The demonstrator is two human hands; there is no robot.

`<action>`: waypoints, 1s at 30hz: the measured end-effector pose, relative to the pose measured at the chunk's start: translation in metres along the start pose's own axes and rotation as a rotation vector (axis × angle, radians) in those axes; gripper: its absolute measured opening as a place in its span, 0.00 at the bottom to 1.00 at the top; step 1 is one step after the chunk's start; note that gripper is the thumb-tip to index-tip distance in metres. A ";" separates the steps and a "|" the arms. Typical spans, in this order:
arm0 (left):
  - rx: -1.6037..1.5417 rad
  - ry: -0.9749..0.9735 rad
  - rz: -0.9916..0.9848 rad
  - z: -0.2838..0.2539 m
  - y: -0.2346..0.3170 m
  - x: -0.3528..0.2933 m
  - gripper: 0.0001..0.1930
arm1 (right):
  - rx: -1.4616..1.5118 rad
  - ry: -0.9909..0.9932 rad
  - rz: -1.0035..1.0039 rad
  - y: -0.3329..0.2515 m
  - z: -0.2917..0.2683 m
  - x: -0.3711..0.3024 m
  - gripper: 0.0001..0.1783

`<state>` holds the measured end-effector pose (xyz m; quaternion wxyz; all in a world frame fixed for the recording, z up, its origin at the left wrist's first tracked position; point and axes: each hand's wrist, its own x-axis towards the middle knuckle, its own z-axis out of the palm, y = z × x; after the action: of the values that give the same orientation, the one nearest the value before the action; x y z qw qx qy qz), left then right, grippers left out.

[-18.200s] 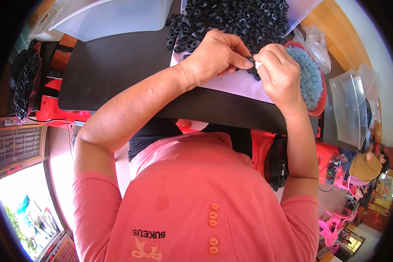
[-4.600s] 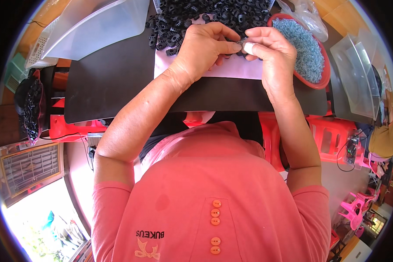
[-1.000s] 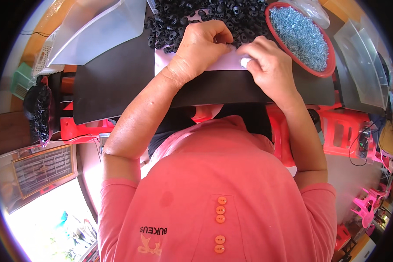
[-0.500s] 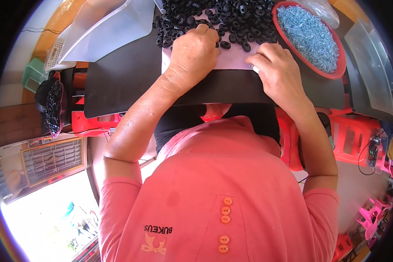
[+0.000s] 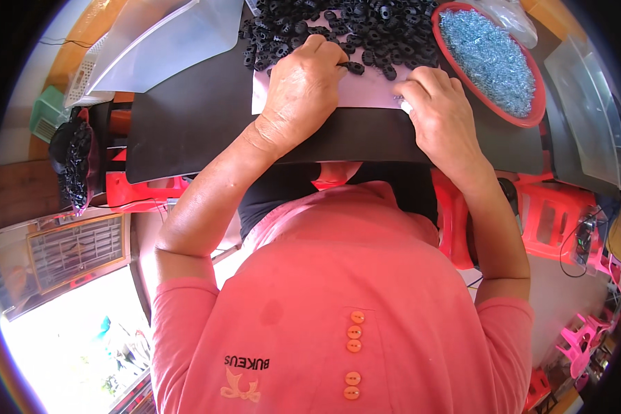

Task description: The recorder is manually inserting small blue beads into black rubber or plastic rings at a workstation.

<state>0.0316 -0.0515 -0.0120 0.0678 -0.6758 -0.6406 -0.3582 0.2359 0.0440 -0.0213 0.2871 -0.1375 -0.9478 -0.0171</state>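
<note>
My left hand (image 5: 302, 77) is closed at the near edge of a heap of small black plastic cord locks (image 5: 386, 41). Its fingertips pinch one black cord lock (image 5: 354, 67) just above a pale pink sheet (image 5: 372, 93). To the right, my right hand (image 5: 436, 103) hovers at the sheet's right edge, thumb and fingers pressed together. Something tiny shows at those fingertips, too blurred to name. A white wrap (image 5: 406, 107) covers part of one digit. Beyond this hand stands a red basin (image 5: 539, 103) full of small shiny bluish springs (image 5: 490, 58).
Under the sheet lies a dark tabletop (image 5: 186, 124). A translucent plastic bin (image 5: 165, 52) stands at the left, with another clear bin (image 5: 579, 103) at the far right. A clear plastic bag (image 5: 514, 21) lies behind the basin. Red stools (image 5: 555, 214) stand below the table.
My left fingertips have come onto a black cord lock that lay apart from them. My right fingers have shifted slightly and blurred. The whole view has moved a little.
</note>
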 end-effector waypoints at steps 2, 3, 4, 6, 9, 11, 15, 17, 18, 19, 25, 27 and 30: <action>-0.159 -0.004 -0.078 0.000 -0.002 -0.002 0.04 | 0.121 0.039 -0.008 0.005 0.003 -0.004 0.16; -0.315 -0.017 -0.154 -0.001 -0.001 -0.001 0.05 | 0.116 0.035 -0.007 0.005 0.004 -0.004 0.16; -0.321 -0.015 -0.153 -0.002 0.001 -0.001 0.05 | 0.112 0.035 -0.006 0.005 0.004 -0.004 0.15; -0.566 -0.132 -0.449 -0.011 0.008 0.003 0.08 | 0.104 0.034 -0.009 0.004 0.004 -0.003 0.15; -0.777 -0.222 -0.592 -0.018 0.013 0.010 0.09 | -0.033 0.005 -0.007 0.001 0.005 -0.001 0.11; -0.850 -0.245 -0.642 -0.019 0.012 0.012 0.10 | -0.051 0.028 0.019 0.002 0.004 0.000 0.12; -1.049 -0.287 -0.697 -0.016 0.012 0.014 0.11 | -0.083 0.064 0.038 0.005 0.008 -0.001 0.11; -1.102 -0.306 -0.705 -0.018 0.016 0.018 0.12 | -0.038 0.064 0.035 0.004 0.007 -0.001 0.10; -1.153 -0.325 -0.715 -0.019 0.016 0.019 0.12 | -0.041 0.063 0.033 0.003 0.006 -0.002 0.10; -1.155 -0.324 -0.713 -0.018 0.015 0.021 0.12 | -0.003 0.065 0.041 0.003 0.004 -0.003 0.10; -1.222 -0.383 -0.760 -0.013 0.012 0.032 0.13 | 0.036 0.042 0.075 0.011 -0.004 -0.008 0.10; -1.254 -0.394 -0.773 -0.011 0.013 0.035 0.13 | 0.007 0.042 0.075 0.013 -0.005 -0.009 0.10; -1.343 -0.436 -0.765 -0.003 0.011 0.039 0.13 | 0.012 0.032 0.089 0.010 -0.009 -0.009 0.12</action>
<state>0.0372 -0.0225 0.0162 -0.6073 -0.3604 -0.4744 -0.5256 0.2503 0.0503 -0.0196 0.3034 -0.1775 -0.9362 -0.0007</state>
